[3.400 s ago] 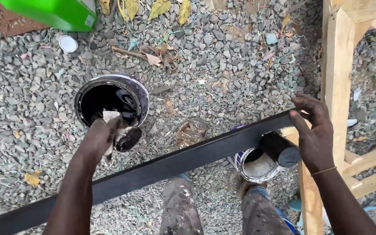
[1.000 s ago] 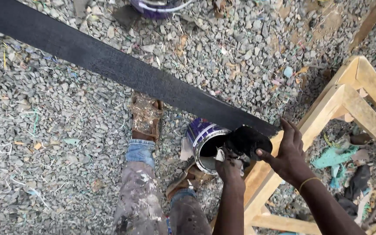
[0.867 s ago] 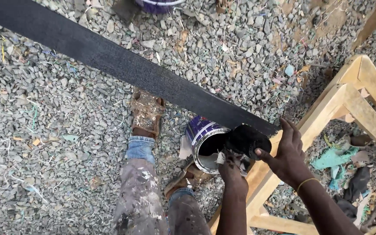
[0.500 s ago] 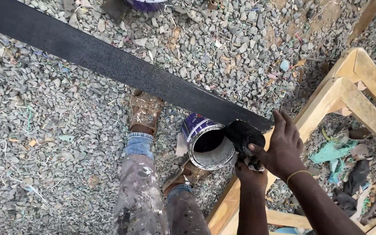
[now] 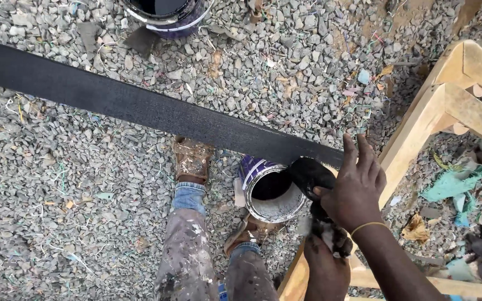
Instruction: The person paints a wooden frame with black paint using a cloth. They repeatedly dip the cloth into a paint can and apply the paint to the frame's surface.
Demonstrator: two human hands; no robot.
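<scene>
Left hand [image 5: 326, 253] mostly behind the right hand [image 5: 357, 187] — grip unclear, purple can [image 5: 165, 14] cropped.

Black painted plank [image 5: 140, 108], purple-and-white paint can [image 5: 271, 189], pale wooden frame [image 5: 447, 106], grey gravel [image 5: 57, 184]

Head camera, looking straight down

It sits close above the person's legs and the gravel ground [image 5: 85, 184], with a wooden frame [image 5: 447, 106] at right.

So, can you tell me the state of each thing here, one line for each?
black plank: painted black, near end resting on the wooden frame
small tin: open, upright, on the gravel beside the feet
far tin: open, upright, cut off by the picture's edge
black rag: paint-soaked, pinched by the right hand
left hand: below the right hand, gripping the rag's lower end
</scene>
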